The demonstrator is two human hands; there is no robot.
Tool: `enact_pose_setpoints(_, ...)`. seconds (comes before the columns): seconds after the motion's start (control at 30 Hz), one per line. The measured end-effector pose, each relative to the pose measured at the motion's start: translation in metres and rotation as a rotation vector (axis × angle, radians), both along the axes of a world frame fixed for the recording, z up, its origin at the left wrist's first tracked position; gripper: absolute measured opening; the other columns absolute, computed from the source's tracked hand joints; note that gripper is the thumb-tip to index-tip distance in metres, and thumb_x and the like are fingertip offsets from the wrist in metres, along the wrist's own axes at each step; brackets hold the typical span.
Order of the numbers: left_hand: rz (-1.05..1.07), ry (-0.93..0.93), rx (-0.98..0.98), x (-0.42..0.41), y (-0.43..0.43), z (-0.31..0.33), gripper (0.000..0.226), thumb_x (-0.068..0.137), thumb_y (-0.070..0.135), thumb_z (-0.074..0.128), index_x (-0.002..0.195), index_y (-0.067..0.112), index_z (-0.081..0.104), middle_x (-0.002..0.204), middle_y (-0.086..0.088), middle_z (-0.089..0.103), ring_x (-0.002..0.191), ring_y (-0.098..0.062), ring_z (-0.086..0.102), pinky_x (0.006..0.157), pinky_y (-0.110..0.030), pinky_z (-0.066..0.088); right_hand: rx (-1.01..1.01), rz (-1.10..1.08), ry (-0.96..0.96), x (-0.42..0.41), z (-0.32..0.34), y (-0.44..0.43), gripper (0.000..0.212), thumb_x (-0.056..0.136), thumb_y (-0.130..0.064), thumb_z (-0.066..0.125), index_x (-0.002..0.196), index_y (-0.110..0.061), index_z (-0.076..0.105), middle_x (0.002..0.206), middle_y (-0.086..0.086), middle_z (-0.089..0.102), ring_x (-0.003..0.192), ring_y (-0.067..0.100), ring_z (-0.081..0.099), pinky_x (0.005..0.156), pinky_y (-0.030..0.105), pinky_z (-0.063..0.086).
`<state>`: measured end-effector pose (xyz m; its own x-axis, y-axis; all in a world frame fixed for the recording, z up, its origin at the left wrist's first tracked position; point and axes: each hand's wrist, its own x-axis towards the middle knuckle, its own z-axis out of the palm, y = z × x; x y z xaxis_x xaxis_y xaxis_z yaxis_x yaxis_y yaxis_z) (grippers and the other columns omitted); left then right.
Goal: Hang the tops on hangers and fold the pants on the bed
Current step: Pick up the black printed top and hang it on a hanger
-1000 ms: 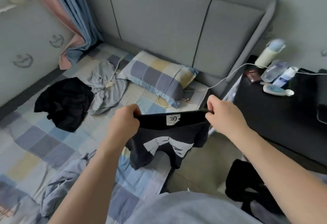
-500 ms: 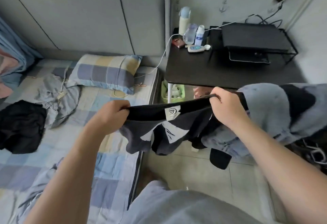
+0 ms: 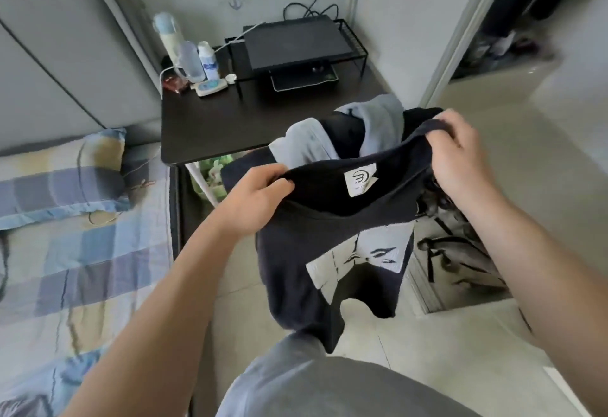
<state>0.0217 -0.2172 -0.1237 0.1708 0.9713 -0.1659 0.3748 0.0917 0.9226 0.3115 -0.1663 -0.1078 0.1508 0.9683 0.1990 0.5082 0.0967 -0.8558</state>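
Our left hand (image 3: pixel 256 199) and right hand (image 3: pixel 460 156) grip the black top (image 3: pixel 329 245) by its collar, at nine and two o'clock of its label (image 3: pixel 358 181); the lettering is illegible.

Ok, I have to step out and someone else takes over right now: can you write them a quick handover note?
Left hand and right hand each grip the collar of the black top, held up over the floor beside the bed. More clothes are heaped behind it, by the desk. No hanger in view. Done: nothing shown. Left: hang this top, then the rest.
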Motion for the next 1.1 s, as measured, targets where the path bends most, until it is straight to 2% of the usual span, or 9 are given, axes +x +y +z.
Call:
enact_pose_setpoints(0.07, -0.070, -0.019, 0.046, 0.037, 0.030, 0.005, 0.028, 0.086, 0.031, 0.050, 0.073, 0.006, 0.045, 0.065, 0.005, 0.040, 0.062, -0.010, 0.041, 0.060, -0.025, 0.034, 0.038, -0.109, 0.039, 0.028, 0.008, 0.013, 0.010, 0.083, -0.020, 0.044, 0.081, -0.018, 0.053, 0.065, -0.011, 0.045, 0.059, -0.004, 0.042, 0.057, 0.014, 0.032)
enact_pose_setpoints(0.27, -0.304, -0.138, 0.172, 0.147, 0.139, 0.019, 0.031, 0.093, 0.026, 0.049, 0.082, -0.003, 0.046, 0.071, 0.000, 0.038, 0.067, -0.011, 0.040, 0.061, -0.025, 0.034, 0.129, -0.403, 0.036, 0.112, 0.045, 0.063, 0.008, 0.079, -0.019, 0.041, 0.074, -0.022, 0.046, 0.065, -0.010, 0.044, 0.057, -0.004, 0.041, 0.055, 0.014, 0.030)
enact_pose_setpoints(0.37, -0.423, -0.175, 0.144, 0.198, 0.197, 0.033, 0.026, 0.102, 0.018, 0.049, 0.078, 0.007, 0.045, 0.068, 0.004, 0.037, 0.065, -0.009, 0.039, 0.057, -0.020, 0.033, 0.165, -0.536, 0.008, 0.151, 0.066, 0.086, 0.013, 0.080, -0.017, 0.040, 0.071, -0.024, 0.045, 0.068, -0.008, 0.044, 0.055, -0.008, 0.043, 0.056, 0.011, 0.032)
enact_pose_setpoints(0.5, -0.552, -0.232, 0.098, 0.266, 0.268, 0.056, 0.024, 0.104, 0.023, 0.049, 0.084, 0.010, 0.053, 0.071, 0.001, 0.047, 0.068, -0.014, 0.049, 0.065, -0.029, 0.040, 0.230, -0.702, -0.062, 0.200, 0.085, 0.114, 0.010, 0.080, -0.019, 0.040, 0.078, -0.019, 0.050, 0.069, -0.011, 0.046, 0.060, 0.000, 0.043, 0.059, 0.015, 0.034)
enact_pose_setpoints(0.6, -0.569, -0.312, 0.149, 0.318, 0.306, 0.085, 0.024, 0.103, 0.025, 0.048, 0.085, 0.011, 0.056, 0.070, 0.004, 0.053, 0.068, -0.011, 0.054, 0.064, -0.025, 0.043, 0.288, -0.818, -0.097, 0.230, 0.109, 0.131, 0.018, 0.080, -0.020, 0.039, 0.088, -0.013, 0.053, 0.072, -0.010, 0.047, 0.070, 0.006, 0.042, 0.062, 0.015, 0.036)
enact_pose_setpoints(0.7, -0.574, -0.401, 0.174, 0.367, 0.335, 0.121, 0.028, 0.104, 0.026, 0.050, 0.089, 0.002, 0.055, 0.075, -0.002, 0.055, 0.070, -0.016, 0.055, 0.065, -0.029, 0.046, 0.316, -0.871, -0.129, 0.256, 0.144, 0.149, 0.017, 0.080, -0.021, 0.039, 0.086, -0.015, 0.054, 0.072, -0.010, 0.048, 0.062, 0.001, 0.043, 0.059, 0.011, 0.034)
enact_pose_setpoints(0.83, -0.571, -0.460, 0.307, 0.414, 0.373, 0.176, 0.029, 0.103, 0.027, 0.051, 0.076, 0.017, 0.045, 0.063, 0.008, 0.044, 0.055, -0.007, 0.045, 0.051, -0.020, 0.038, 0.394, -0.918, -0.204, 0.293, 0.197, 0.173, 0.008, 0.087, -0.018, 0.041, 0.080, -0.017, 0.046, 0.072, -0.008, 0.044, 0.067, 0.007, 0.043, 0.061, 0.023, 0.034)
enact_pose_setpoints(0.97, -0.547, -0.505, 0.413, 0.452, 0.407, 0.242, 0.029, 0.103, 0.027, 0.052, 0.076, 0.016, 0.046, 0.061, 0.008, 0.045, 0.047, -0.001, 0.044, 0.045, -0.015, 0.037, 0.484, -0.938, -0.314, 0.330, 0.268, 0.199, 0.010, 0.093, -0.013, 0.045, 0.085, -0.014, 0.050, 0.071, -0.008, 0.048, 0.059, -0.009, 0.047, 0.053, 0.007, 0.035)
enact_pose_setpoints(1.1, -0.528, -0.516, 0.504, 0.488, 0.423, 0.316, 0.024, 0.103, 0.026, 0.051, 0.082, 0.014, 0.049, 0.066, 0.002, 0.048, 0.058, -0.009, 0.048, 0.052, -0.022, 0.041, 0.565, -0.947, -0.328, 0.360, 0.348, 0.223, 0.012, 0.095, -0.016, 0.043, 0.085, -0.016, 0.050, 0.076, -0.008, 0.052, 0.065, 0.001, 0.046, 0.051, 0.008, 0.036)
